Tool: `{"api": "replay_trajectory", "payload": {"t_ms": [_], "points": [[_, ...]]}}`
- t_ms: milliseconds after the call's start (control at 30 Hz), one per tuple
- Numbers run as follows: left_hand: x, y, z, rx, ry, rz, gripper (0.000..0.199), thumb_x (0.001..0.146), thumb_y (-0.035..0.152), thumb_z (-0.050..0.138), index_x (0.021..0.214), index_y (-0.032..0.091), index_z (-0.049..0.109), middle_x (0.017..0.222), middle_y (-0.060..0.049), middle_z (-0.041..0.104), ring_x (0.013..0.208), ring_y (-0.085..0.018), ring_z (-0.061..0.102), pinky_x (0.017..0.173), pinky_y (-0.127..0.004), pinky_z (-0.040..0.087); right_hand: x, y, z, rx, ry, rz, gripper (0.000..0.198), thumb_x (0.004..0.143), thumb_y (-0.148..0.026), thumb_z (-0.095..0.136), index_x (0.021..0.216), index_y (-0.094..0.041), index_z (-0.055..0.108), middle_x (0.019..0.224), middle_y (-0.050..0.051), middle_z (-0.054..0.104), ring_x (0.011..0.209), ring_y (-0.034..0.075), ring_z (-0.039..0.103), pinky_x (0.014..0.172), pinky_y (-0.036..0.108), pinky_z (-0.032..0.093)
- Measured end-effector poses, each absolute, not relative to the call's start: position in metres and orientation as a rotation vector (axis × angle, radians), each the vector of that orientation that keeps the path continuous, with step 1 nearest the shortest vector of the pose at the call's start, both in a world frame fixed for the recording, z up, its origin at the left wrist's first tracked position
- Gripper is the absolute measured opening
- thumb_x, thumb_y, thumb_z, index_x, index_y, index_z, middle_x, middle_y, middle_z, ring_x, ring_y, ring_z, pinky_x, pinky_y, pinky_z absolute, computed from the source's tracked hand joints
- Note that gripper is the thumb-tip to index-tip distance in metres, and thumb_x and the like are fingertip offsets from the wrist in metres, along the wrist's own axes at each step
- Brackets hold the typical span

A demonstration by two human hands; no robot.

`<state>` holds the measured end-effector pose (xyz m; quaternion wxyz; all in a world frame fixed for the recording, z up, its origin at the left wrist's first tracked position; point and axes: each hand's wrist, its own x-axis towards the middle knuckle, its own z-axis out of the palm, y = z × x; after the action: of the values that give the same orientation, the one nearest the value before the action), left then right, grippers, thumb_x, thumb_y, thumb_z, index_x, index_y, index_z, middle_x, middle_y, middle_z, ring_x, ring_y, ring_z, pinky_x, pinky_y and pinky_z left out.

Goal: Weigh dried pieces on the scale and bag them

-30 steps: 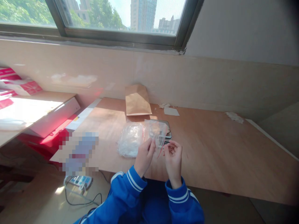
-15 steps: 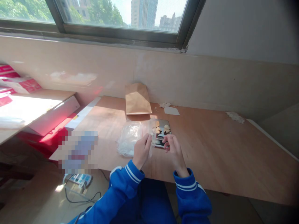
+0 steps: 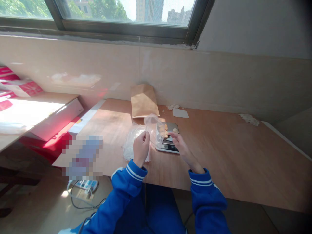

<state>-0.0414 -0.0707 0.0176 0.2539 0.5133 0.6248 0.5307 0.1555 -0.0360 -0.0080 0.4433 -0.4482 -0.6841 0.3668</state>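
My left hand (image 3: 141,146) is closed on the edge of a clear plastic bag (image 3: 154,128), whose loose mouth hangs over the left side of a digital kitchen scale (image 3: 170,149). Pale brown dried slices (image 3: 163,131) lie at the bag's mouth, partly seen through the film. Fingertips of my right hand (image 3: 179,142) are pinched at the edge of these slices, above the scale's plate; their exact grip is small in view. Another pale slice (image 3: 175,130) rests farther back on the plate. A bundle of clear plastic bags (image 3: 130,143) lies beneath and left of my left hand.
A brown paper bag (image 3: 144,102) leans by the wall behind the scale. A white card (image 3: 180,113) and crumpled scraps (image 3: 173,106) lie beside it. A blurred-out item (image 3: 85,156) is at the table's left edge, with a power strip (image 3: 89,186) below on the floor.
My left hand has moved left and drawn a single bag open towards the scale. My right hand has reached in from the scale's front to the slices.
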Motion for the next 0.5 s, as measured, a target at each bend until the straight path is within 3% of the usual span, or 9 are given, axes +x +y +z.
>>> {"api": "replay_trajectory", "payload": {"t_ms": [67, 133, 333, 500], "points": [[-0.040, -0.064, 0.021, 1.411, 1.748, 1.359, 0.037, 0.090, 0.037, 0.039, 0.057, 0.020, 0.032, 0.052, 0.004, 0.035, 0.054, -0.012, 0.040, 0.054, -0.027, 0.023, 0.156, -0.027, -0.017, -1.208, -1.820, 0.655, 0.035, 0.091, -0.040, 0.043, 0.122, -0.026, 0.052, 0.137, 0.009, 0.049, 0.133, 0.025, 0.039, 0.111, 0.049, 0.029], [-0.039, -0.057, 0.025, 1.414, 1.791, 1.258, 0.036, 0.087, 0.035, 0.039, 0.055, 0.020, 0.034, 0.051, 0.004, 0.038, 0.054, -0.013, 0.042, 0.054, -0.027, 0.023, 0.157, -0.016, -0.029, -1.323, -1.885, 0.435, 0.039, 0.088, -0.033, 0.045, 0.125, -0.024, 0.051, 0.143, 0.011, 0.043, 0.137, 0.029, 0.031, 0.112, 0.056, 0.021], [-0.043, -0.045, 0.041, 1.401, 1.837, 1.054, 0.035, 0.080, 0.036, 0.044, 0.049, 0.020, 0.040, 0.047, 0.003, 0.046, 0.052, -0.013, 0.046, 0.053, -0.027, 0.024, 0.165, 0.006, -0.051, -1.307, -2.034, 0.217, 0.040, 0.085, -0.023, 0.043, 0.123, -0.020, 0.054, 0.135, 0.014, 0.050, 0.126, 0.029, 0.043, 0.104, 0.051, 0.035], [-0.043, -0.049, 0.051, 1.401, 1.830, 1.064, 0.035, 0.077, 0.036, 0.045, 0.047, 0.019, 0.038, 0.045, 0.003, 0.042, 0.050, -0.013, 0.045, 0.052, -0.027, 0.024, 0.166, 0.008, -0.043, -1.322, -1.989, 0.135, 0.033, 0.079, -0.019, 0.047, 0.110, -0.019, 0.060, 0.121, 0.013, 0.057, 0.114, 0.030, 0.050, 0.098, 0.049, 0.039]]}}
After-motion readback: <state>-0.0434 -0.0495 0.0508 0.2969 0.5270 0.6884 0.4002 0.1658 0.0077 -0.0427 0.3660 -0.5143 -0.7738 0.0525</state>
